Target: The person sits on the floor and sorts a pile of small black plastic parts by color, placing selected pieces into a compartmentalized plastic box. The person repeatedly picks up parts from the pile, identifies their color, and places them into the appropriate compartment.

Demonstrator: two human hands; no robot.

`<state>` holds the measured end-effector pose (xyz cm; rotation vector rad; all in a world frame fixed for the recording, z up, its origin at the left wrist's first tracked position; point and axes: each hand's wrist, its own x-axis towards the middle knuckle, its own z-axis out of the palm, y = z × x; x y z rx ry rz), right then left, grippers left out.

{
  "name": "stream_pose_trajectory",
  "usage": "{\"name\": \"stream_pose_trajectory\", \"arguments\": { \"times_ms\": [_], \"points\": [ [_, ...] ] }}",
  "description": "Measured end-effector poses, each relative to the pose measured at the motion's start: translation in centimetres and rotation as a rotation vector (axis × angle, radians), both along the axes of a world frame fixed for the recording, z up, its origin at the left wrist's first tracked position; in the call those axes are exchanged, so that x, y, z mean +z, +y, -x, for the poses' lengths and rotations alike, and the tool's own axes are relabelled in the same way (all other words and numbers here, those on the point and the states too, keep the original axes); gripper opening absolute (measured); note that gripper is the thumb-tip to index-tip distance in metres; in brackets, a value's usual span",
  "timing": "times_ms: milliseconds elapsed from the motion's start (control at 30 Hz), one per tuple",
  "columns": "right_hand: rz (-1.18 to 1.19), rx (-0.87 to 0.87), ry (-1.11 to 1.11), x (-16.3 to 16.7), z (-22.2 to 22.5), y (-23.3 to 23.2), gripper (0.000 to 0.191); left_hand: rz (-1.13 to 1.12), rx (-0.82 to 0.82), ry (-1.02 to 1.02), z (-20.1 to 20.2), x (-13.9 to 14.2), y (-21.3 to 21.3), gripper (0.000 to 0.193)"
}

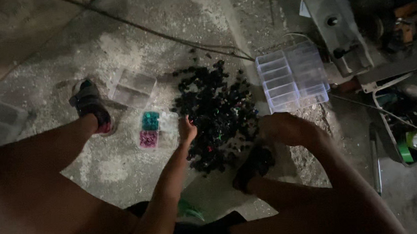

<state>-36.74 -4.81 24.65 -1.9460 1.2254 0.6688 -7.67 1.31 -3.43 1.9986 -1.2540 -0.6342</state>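
**Sorting through a dark heap on a concrete floor**

Squatting over a dusty concrete floor (115,45), seen from above in dim light; sitting at the centre of the frame, a heap of small dark pieces (215,114) with a few green and pink flecks among them; reaching into the left edge of that heap, the left hand (187,129), fingers pointing down and touching the pieces, though whether the grip is pinching anything cannot be told in this light; curling just right of centre at the lower right edge of the heap, the right hand (285,128), fingers folded inward toward the palm, contents hidden, so grip state not clear either.

Lying just left of the left hand, a small clear tray (158,129) holding a teal batch above a pink batch; resting further up and to the left, another clear box (132,88); standing right of the heap, in the upper right of the frame, a clear compartment organiser (291,74) with its cells looking bare; planted left of centre, a sandalled foot (90,104), and the other foot (253,166) below the heap; trailing across the upper part of the frame, a thin cable (163,35); crowding the right edge, machinery and clutter too dark to make out.
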Motion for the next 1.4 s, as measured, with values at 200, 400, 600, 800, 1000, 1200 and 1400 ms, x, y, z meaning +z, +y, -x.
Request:
{"name": "stream_pose_trajectory", "arguments": {
  "times_ms": [200,400,600,800,1000,1200,1400],
  "points": [
    [0.209,0.052,-0.221,0.9,0.8,-2.7,0.05,-0.074,0.044,0.101,0.5,-2.3,-0.6,0.04],
    [0.298,0.167,-0.281,1.9,2.0,-4.8,0.058,-0.212,0.032,0.231,0.8,-2.4,-0.6,0.04],
    [0.369,0.074,-0.342,3.6,2.5,-4.2,0.053,-0.234,-0.043,0.018,1.9,-2.0,-1.2,0.034],
    [0.401,0.094,-0.306,4.3,2.9,-3.8,0.058,-0.313,-0.142,-0.157,2.1,-2.3,-2.3,0.019],
    [0.368,0.068,-0.281,3.3,3.4,-3.7,0.058,-0.164,-0.278,-0.228,2.4,-2.6,-1.4,0.014],
    [0.304,0.048,-0.243,3.3,3.2,-3.7,0.056,0.113,-0.616,-0.34,5.7,-1.3,2.2,0.052],
    [0.351,0.097,-0.23,3.0,3.2,-3.8,0.058,0.035,-0.71,-0.536,9.0,-1.8,3.4,0.062]
  ]
}}
